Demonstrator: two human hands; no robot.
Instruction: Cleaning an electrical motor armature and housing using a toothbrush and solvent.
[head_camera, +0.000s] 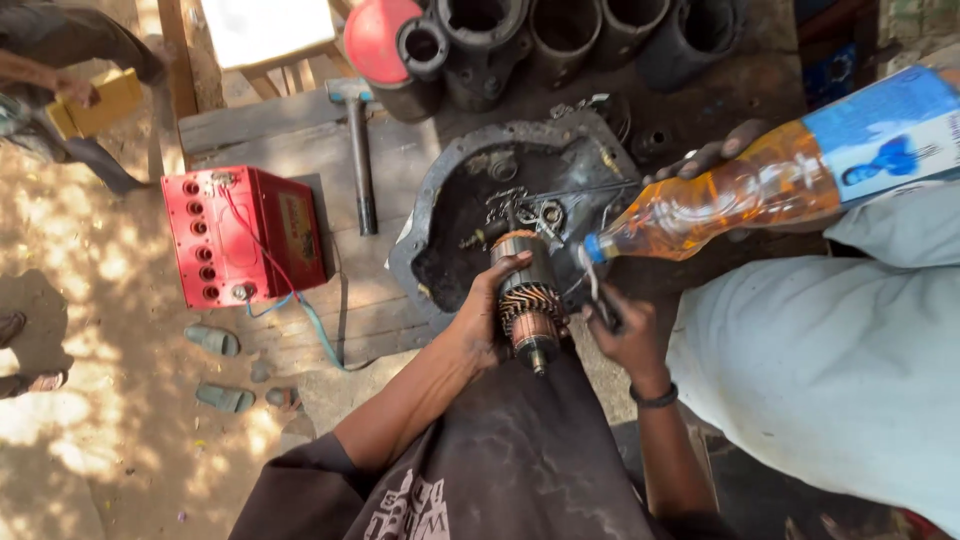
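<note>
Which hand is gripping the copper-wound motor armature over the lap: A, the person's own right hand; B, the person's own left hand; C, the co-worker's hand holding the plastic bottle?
B: the left hand wraps the motor armature, while the right hand pinches a small tool beside it and the co-worker's hand holds the plastic bottle.

Red box-shaped battery (243, 235) sits on the wooden plank platform (300, 140), left edge. Steel-headed hammer (357, 150) lies just right of it. Round dark metal housing (520, 215) occupies the right side — dark metal cylinders (560, 35) line the far edge behind.
</note>
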